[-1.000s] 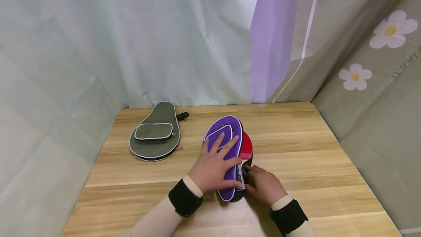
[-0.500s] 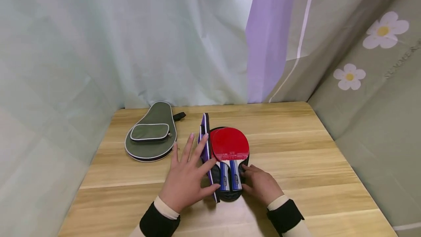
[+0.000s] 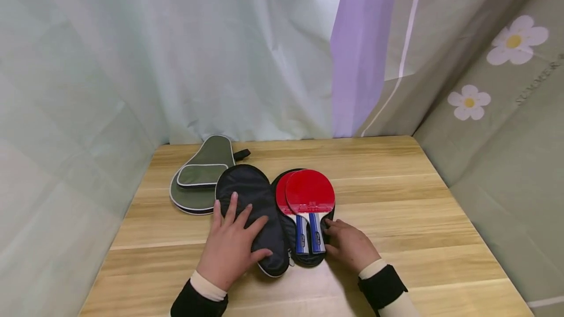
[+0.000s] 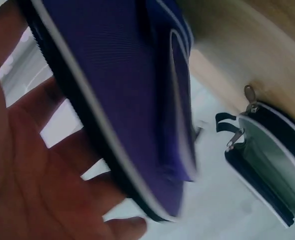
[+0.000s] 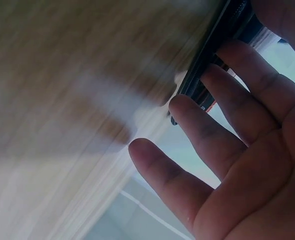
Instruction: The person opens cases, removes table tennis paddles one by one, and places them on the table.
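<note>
A paddle case lies unfolded in the head view, its black-lined half (image 3: 292, 238) flat on the table. Two table tennis paddles (image 3: 310, 192) with red rubber and blue-and-white handles overlap on that half. Spread fingers of my left hand (image 3: 231, 243) rest on the black inside of the case's flap (image 3: 269, 219), folded over to the left. The flap's purple outside (image 4: 112, 85) with its pocket fills much of the left wrist view. At the case's right edge, my right hand (image 3: 352, 246) touches the rim with extended fingers, seen also in the right wrist view.
An olive-green paddle case (image 3: 198, 199) with white piping and a front pocket lies at the back left, partly covered by the flap. Its black strap (image 3: 242, 154) points right. Curtains hang behind the wooden table (image 3: 418, 209) and along both sides.
The purple flap has swung up and over to the left with my left hand, uncovering the two paddles and showing its black inside. My right hand has stayed at the case's edge.
</note>
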Available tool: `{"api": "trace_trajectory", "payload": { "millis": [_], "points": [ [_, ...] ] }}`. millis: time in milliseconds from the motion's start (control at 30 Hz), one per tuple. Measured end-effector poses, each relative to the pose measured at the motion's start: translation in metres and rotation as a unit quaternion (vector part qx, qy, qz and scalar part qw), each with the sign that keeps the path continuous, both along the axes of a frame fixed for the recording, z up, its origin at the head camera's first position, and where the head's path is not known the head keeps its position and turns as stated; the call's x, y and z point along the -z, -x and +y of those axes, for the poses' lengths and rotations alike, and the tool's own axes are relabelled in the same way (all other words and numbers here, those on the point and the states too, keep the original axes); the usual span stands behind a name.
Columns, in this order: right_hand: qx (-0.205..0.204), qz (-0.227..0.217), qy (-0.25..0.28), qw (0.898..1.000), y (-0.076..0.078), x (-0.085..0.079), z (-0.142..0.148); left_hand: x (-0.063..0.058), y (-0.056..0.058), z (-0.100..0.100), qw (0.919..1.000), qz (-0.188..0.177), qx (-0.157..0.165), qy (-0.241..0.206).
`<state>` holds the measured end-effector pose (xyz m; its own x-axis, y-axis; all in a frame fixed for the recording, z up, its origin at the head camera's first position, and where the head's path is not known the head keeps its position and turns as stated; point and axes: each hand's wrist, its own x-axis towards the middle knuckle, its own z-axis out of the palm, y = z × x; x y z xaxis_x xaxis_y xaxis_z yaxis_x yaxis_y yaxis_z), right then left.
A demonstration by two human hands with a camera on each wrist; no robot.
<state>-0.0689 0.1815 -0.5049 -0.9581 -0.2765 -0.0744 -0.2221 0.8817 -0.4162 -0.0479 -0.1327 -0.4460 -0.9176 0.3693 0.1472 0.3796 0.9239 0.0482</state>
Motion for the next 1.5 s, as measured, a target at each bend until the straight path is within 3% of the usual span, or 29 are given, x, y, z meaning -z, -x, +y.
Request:
{"api": "trace_trajectory", "payload": {
  "millis": [167, 267, 433, 633, 767, 900, 1000, 1167, 1267, 1400, 1500],
  "points": [
    [0.0, -0.001, -0.001, 1.0, 0.001, 0.003, -0.002, 0.007, 0.006, 0.0, 0.9942, -0.101, 0.001, -0.037],
    [0.002, 0.0, -0.002, 1.0, 0.001, 0.003, -0.002, 0.016, 0.012, 0.002, 0.9882, -0.143, 0.008, -0.053],
    [0.001, 0.007, 0.001, 1.0, 0.0, 0.005, -0.001, 0.029, 0.024, 0.008, 0.98, -0.19, 0.019, -0.056],
    [0.009, 0.005, 0.001, 1.0, 0.001, 0.006, 0.001, 0.032, 0.042, 0.022, 0.971, -0.23, 0.014, -0.063],
    [0.014, -0.001, 0.003, 1.0, 0.001, 0.007, 0.0, 0.035, 0.05, 0.03, 0.9711, -0.229, 0.005, -0.067],
    [0.014, -0.004, 0.008, 1.0, 0.001, 0.006, 0.0, 0.042, 0.057, 0.035, 0.9768, -0.197, 0.01, -0.083],
    [0.008, 0.003, 0.016, 1.0, 0.001, 0.005, -0.001, 0.058, 0.065, 0.037, 0.9804, -0.173, 0.018, -0.093],
    [0.003, 0.037, 0.017, 0.999, 0.002, 0.003, -0.006, 0.092, 0.079, 0.038, 0.9892, -0.12, 0.044, -0.071],
    [0.021, 0.043, 0.006, 0.999, 0.008, -0.002, -0.013, 0.081, 0.078, 0.044, 0.9909, -0.117, 0.047, -0.046],
    [0.055, 0.016, -0.014, 0.998, 0.017, -0.011, -0.027, 0.062, 0.075, 0.051, 0.9872, -0.149, 0.032, -0.047],
    [0.082, 0.005, -0.031, 0.996, 0.021, -0.014, -0.037, 0.077, 0.081, 0.049, 0.9864, -0.149, 0.03, -0.061]
  ]
}}
